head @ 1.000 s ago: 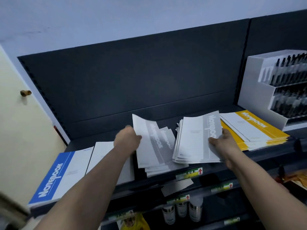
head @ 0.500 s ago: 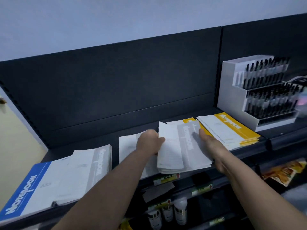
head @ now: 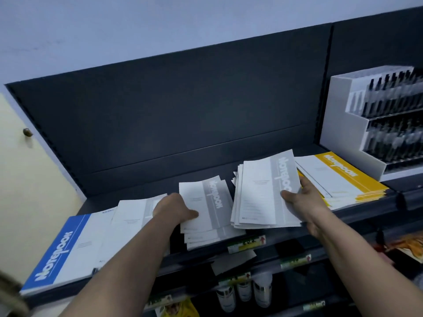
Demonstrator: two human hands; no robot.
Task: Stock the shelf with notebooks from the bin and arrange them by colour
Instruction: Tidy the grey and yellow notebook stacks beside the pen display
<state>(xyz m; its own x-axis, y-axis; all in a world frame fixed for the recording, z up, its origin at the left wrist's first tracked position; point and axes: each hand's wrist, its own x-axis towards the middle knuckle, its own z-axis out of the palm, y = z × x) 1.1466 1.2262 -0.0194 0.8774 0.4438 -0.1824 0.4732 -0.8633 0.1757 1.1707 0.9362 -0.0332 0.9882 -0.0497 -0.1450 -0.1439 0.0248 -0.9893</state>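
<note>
While the right hand (head: 302,202) grips the thick stack of grey-and-white paper notebooks (head: 265,191) at its right edge, thumb laid across the top cover and fingers hidden beneath, I see that stack tilted, its far end raised off the dark metal shelf (head: 137,186) and its near edge low, close to the shelf front. The left hand (head: 174,208) rests on a second, fanned stack of grey-and-white notebooks (head: 206,213) lying flat on the shelf just left of the first. Its thumb presses on the top cover near the left edge; the fingers curl out of sight, so I cannot tell whether they close under a cover or only press on it.

Left of this hand lies a third pile of grey-and-white notebooks (head: 132,216), partly covered by the left forearm. It overlaps the right side of a stack of blue-and-white notebooks (head: 68,245) at the left end of the shelf. To the right of the held stack, a stack of yellow-and-white notebooks (head: 338,177) lies flat, just beside the right hand.

Behind the yellow stack stands a white tiered display box (head: 343,124) filled with dark pens. Price labels (head: 247,242) are clipped along the shelf front. On the lower shelf stand several small bottles with pale caps (head: 245,291). A cream door with a round knob (head: 27,132) is at far left.
</note>
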